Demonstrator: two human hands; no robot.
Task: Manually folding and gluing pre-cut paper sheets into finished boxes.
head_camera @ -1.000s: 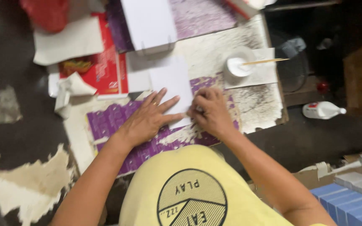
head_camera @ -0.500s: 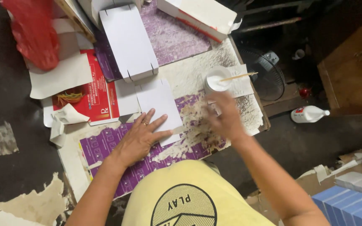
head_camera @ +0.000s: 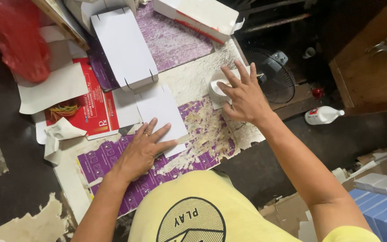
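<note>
While our left hand (head_camera: 145, 148) lies flat, fingers spread, on the card (head_camera: 162, 117),
our right hand (head_camera: 243, 96) spreads wide over the cup (head_camera: 217, 83) by the board's (head_camera: 189, 78) right edge.

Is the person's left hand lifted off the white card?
No, the left hand lies flat with fingers spread on the white card, pressing it onto the purple printed sheet.

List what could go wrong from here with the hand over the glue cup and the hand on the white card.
The right hand spreads over the small white cup near the board's edge; a nudge might tip it. The left hand pins the white card only at its lower corner, so it may pivot. The board looks crusted, so the card might snag.
</note>
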